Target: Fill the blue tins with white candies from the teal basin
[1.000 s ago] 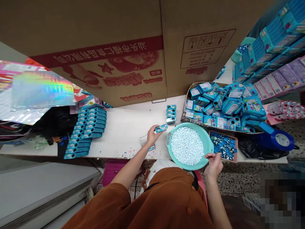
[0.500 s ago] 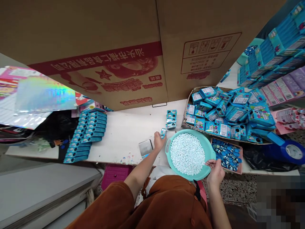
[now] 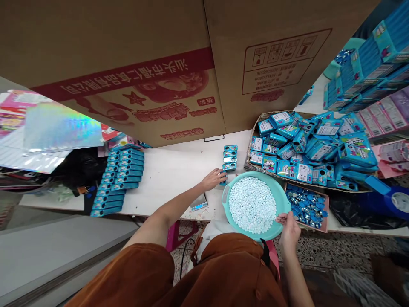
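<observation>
My left hand (image 3: 212, 180) reaches over the white table, its fingers closed around a small blue box (image 3: 223, 181), part of which they hide. Just beyond, several matching blue boxes (image 3: 230, 154) stand in a short row. A turquoise basin (image 3: 225, 209) with handles holds a heap of pale blue candies (image 3: 252, 205). At the basin's right rim is my right hand (image 3: 290, 228), its fingertips pinched together; whatever may be between them is too small to make out. Left of the basin, a small digital scale (image 3: 199, 203) sits partly under my left forearm.
A large cardboard carton (image 3: 143, 98) stands at the back. To the right are a carton of blue candy boxes (image 3: 287, 147) and a pink tray of blue-and-silver round caps (image 3: 306, 207). Blue boxes are stacked in rows (image 3: 119, 179) at left. More packs (image 3: 361, 72) rise at far right.
My left hand has moved forward with the small blue box, bringing it to the near end of the row. My right hand has stayed by the basin rim. The view has shifted slightly.
</observation>
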The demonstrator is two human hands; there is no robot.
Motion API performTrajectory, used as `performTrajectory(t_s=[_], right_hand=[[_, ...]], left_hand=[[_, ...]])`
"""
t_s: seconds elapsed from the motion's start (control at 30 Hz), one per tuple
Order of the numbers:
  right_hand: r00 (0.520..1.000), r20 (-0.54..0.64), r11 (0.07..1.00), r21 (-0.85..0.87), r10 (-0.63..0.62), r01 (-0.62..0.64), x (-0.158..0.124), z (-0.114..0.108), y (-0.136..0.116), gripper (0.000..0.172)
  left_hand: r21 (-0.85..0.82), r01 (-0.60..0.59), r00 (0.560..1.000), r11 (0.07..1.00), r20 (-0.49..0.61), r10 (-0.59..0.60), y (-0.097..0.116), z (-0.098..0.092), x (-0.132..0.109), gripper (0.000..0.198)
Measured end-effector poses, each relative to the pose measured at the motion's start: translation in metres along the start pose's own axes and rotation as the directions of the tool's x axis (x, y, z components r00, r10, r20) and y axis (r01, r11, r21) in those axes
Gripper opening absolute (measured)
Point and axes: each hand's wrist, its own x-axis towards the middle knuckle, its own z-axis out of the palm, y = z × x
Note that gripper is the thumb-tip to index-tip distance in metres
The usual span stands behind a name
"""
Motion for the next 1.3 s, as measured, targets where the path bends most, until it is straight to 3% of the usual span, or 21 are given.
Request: performTrajectory(t_s=[0.13,0.4,0.6,1.0,1.3], right_hand=[[1.000,-0.012,1.000,-0.004,0.004,-0.004,0.001,0.001,0.000,0.048],[0.999,-0.028,0.999,-0.016,0.030,-0.031,0.004,-0.004,0.007,0.051],[0.995,-0.045,0.996,-0.021,0.086,-0.087,0.011,-0.006,0.011,0.052],[0.993,-0.052,0.994,-0.033,0.106,-0.107,0.022,-0.004,0.018,0.053],[0.998,-0.001,0.994,-0.091,0.067,-0.066,0.030,0.002,0.030,0.053]], left_hand=[[0.066,-0.003,1.000,0.998,0.005,0.003,-0.007,-0.004,0.035,0.021],[0.053,0.200,0.976,0.978,-0.094,-0.194,0.007,0.001,0.058,0.064],[-0.012,0.381,0.925,0.925,-0.011,-0.381,0.004,0.007,0.074,0.077],[-0.024,0.409,0.911,0.912,-0.047,-0.410,-0.035,0.011,0.101,0.075],[-0.058,0.453,0.887,0.890,-0.069,-0.456,-0.051,0.009,0.129,0.073]])
